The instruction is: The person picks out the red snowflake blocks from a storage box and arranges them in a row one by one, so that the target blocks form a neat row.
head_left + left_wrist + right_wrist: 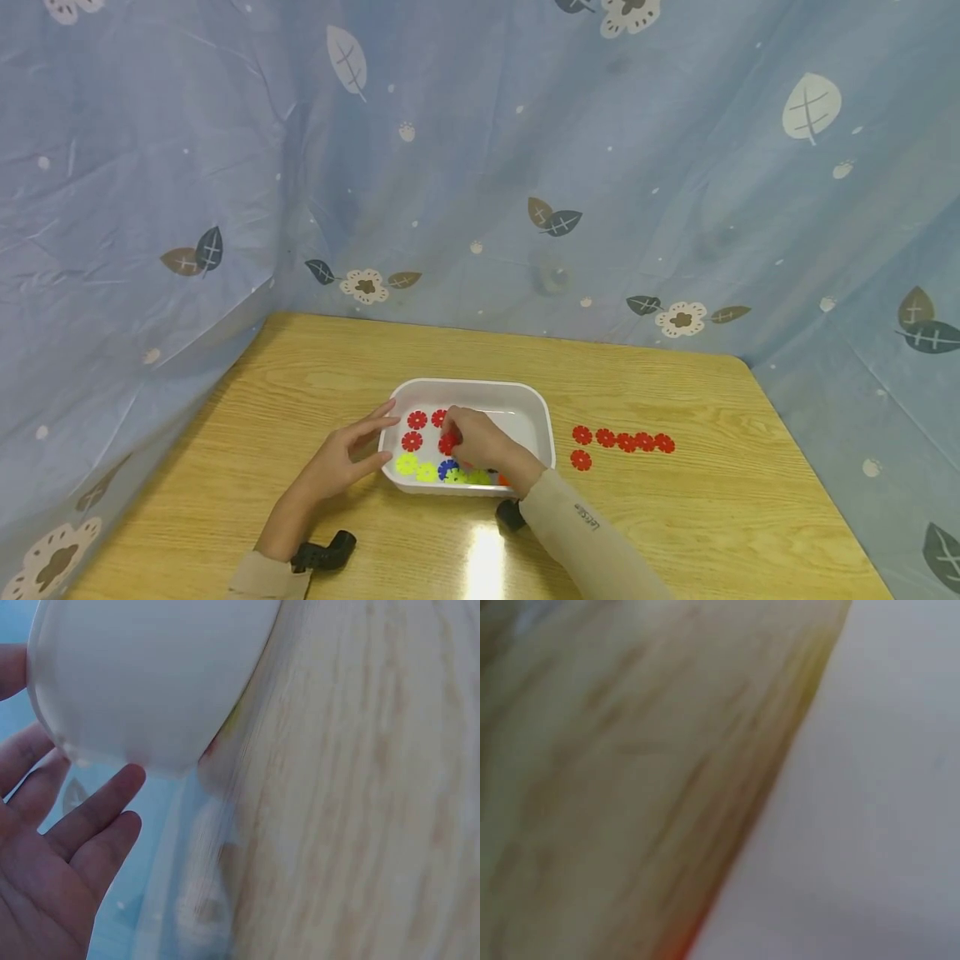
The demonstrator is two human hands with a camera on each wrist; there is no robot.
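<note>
A white plastic tray holds notched snowflake discs: red ones, yellow-green ones, a blue one and a bit of orange by the near right wall. My left hand is at the tray's left end, with spread fingers touching its rim and side. In the left wrist view, that hand shows extended fingers against the tray's outer wall. Over the tray's middle, my right hand reaches down with bent fingers at a red disc. Whether they pinch it is hidden. The right wrist view shows no fingers.
Right of the tray, several red discs lie in a row on the wooden table, with a single red disc just below the row's left end. A blue patterned curtain hangs behind and along both sides of the table.
</note>
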